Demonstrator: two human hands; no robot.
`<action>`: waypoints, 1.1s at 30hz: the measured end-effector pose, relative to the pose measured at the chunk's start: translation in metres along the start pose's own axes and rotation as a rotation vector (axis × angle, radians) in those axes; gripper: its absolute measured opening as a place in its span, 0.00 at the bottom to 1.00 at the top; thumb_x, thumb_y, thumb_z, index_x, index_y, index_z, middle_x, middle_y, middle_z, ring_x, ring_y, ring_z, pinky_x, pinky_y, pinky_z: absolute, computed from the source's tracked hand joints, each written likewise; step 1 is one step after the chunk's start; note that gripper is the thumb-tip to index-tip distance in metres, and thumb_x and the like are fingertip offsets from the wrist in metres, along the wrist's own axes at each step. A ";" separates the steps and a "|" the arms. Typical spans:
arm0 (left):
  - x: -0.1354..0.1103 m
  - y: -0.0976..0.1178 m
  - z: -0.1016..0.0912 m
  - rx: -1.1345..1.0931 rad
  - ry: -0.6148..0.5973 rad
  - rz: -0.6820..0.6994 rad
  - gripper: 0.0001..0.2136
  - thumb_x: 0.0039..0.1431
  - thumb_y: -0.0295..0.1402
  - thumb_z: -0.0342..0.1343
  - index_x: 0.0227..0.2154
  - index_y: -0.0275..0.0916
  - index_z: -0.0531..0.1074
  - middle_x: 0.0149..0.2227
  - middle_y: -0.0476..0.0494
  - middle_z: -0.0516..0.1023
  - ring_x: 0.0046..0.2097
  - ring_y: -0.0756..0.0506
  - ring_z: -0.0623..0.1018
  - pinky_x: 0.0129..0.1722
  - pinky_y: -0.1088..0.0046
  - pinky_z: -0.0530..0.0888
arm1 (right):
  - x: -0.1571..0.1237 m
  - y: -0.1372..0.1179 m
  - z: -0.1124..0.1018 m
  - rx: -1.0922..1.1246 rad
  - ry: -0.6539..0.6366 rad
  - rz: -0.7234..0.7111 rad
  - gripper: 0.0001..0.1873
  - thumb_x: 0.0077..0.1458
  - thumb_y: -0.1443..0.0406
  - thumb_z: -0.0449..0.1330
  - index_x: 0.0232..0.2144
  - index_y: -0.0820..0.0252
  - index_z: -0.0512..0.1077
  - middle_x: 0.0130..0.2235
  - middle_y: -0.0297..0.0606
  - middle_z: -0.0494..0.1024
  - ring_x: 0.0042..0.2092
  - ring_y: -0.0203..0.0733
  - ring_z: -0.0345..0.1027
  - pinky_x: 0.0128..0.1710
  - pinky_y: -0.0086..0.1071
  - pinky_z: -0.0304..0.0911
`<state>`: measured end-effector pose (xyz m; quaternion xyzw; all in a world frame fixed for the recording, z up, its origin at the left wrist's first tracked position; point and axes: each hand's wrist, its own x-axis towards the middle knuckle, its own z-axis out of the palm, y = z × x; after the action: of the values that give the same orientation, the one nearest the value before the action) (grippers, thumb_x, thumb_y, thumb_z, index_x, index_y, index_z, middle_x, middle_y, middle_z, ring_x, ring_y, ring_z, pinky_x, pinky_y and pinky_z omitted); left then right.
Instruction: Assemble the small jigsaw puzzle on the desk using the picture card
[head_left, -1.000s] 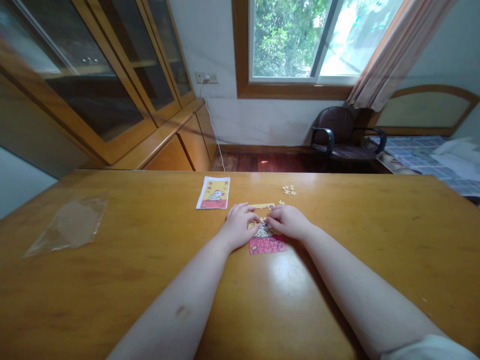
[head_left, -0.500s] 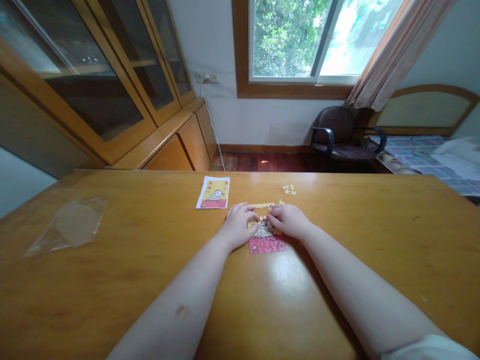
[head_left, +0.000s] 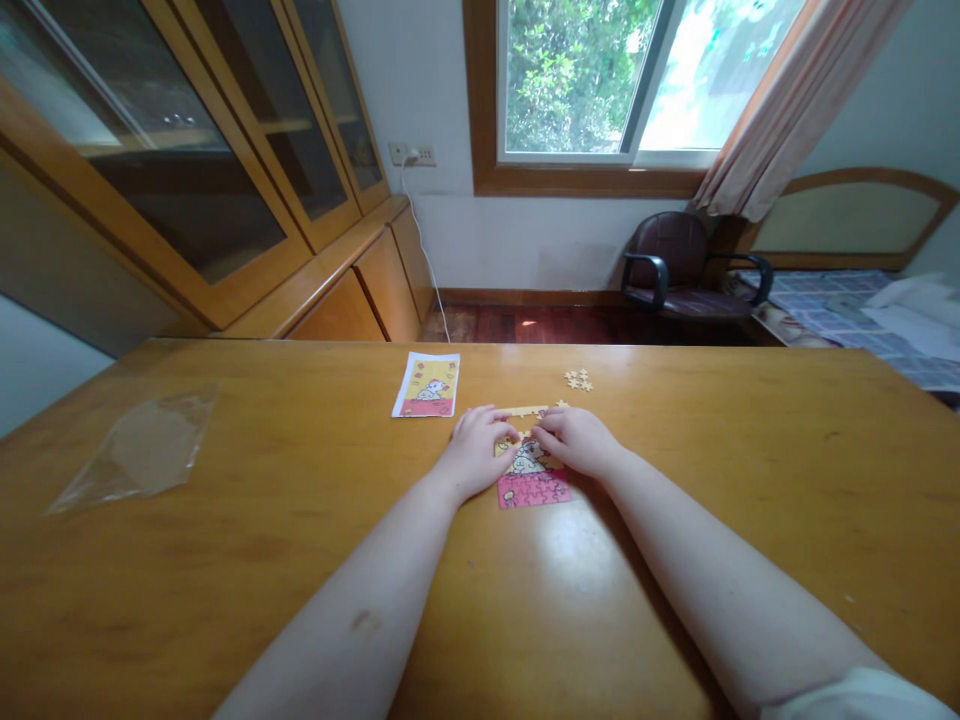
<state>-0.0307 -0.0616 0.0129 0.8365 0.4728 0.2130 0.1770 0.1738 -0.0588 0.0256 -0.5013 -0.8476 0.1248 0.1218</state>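
Observation:
A partly joined jigsaw puzzle (head_left: 534, 488) lies on the table, pink at the bottom with a white cartoon animal above. My left hand (head_left: 480, 450) curves over its left side, fingertips pressed on the edge pieces. From the right, my right hand (head_left: 577, 440) reaches the upper part with bent, closed fingertips, at a small yellow piece mostly hidden by them. A gap shows between the joined lower part and a yellow top strip (head_left: 525, 411). One loose puzzle piece (head_left: 562, 405) lies just beyond my right hand.
Several loose pieces (head_left: 578, 380) lie farther back. A picture card (head_left: 427, 386) of the same design is left of the puzzle, and a clear plastic bag (head_left: 142, 445) lies at far left. Behind the wooden table (head_left: 300, 600) stand a cabinet (head_left: 330, 290) and an armchair (head_left: 686, 265).
My right fingertips have shifted very slightly over the upper part of the puzzle. My left hand stays where it was.

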 end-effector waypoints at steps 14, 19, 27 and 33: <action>-0.001 -0.004 0.004 0.016 -0.003 0.020 0.08 0.56 0.37 0.55 0.36 0.47 0.78 0.52 0.46 0.73 0.57 0.39 0.65 0.61 0.54 0.60 | 0.001 0.002 0.003 0.021 -0.017 -0.012 0.19 0.62 0.61 0.50 0.25 0.59 0.75 0.30 0.38 0.75 0.34 0.36 0.67 0.36 0.28 0.56; 0.000 -0.005 0.004 0.014 -0.006 0.022 0.09 0.56 0.37 0.55 0.36 0.46 0.78 0.52 0.46 0.73 0.58 0.39 0.65 0.60 0.55 0.60 | 0.001 0.002 -0.001 0.050 -0.015 0.019 0.19 0.62 0.60 0.50 0.25 0.59 0.74 0.30 0.38 0.75 0.34 0.36 0.66 0.35 0.28 0.56; -0.001 0.001 -0.003 0.028 -0.098 -0.049 0.24 0.51 0.43 0.59 0.52 0.44 0.70 0.58 0.40 0.67 0.61 0.37 0.62 0.61 0.54 0.59 | -0.002 0.039 -0.034 0.069 0.092 0.496 0.13 0.56 0.61 0.54 0.29 0.60 0.76 0.30 0.40 0.78 0.31 0.40 0.68 0.28 0.30 0.55; 0.000 0.005 -0.006 0.066 -0.217 -0.114 0.40 0.46 0.51 0.60 0.61 0.43 0.57 0.66 0.36 0.53 0.66 0.34 0.53 0.64 0.51 0.52 | -0.007 0.056 -0.041 0.009 -0.110 0.594 0.06 0.46 0.65 0.61 0.29 0.60 0.77 0.30 0.41 0.79 0.30 0.41 0.68 0.27 0.30 0.55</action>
<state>-0.0303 -0.0636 0.0208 0.8317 0.5045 0.0952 0.2113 0.2364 -0.0347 0.0444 -0.7192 -0.6685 0.1857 0.0360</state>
